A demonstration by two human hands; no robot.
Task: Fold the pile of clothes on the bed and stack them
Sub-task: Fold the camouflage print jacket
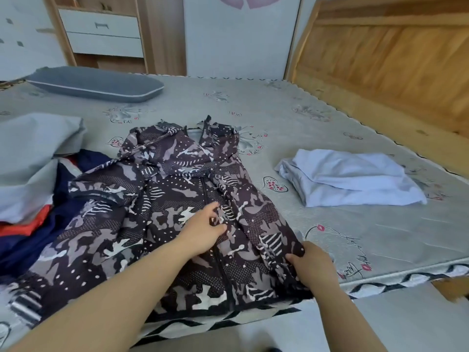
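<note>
A dark camouflage-print hooded jacket (pixel 167 199) lies spread on the bed, front up, zipper down the middle, hood toward the far side. My left hand (pixel 203 229) rests on its middle next to the zipper, thumb and fingers pinching a bit of fabric. My right hand (pixel 314 268) grips the jacket's right edge near the hem, fingers curled under the cloth. A folded pale blue garment (pixel 352 179) lies to the right on the mattress. At the left a heap of unfolded clothes (pixel 33 179) shows grey, navy and orange pieces, partly under the jacket's sleeve.
The grey flower-print mattress (pixel 253 102) fills the view. A grey pillow (pixel 96 83) lies at the far left. A wooden headboard (pixel 385 62) runs along the right side. Drawers (pixel 101 31) stand beyond the bed. The bed's front edge is below my arms.
</note>
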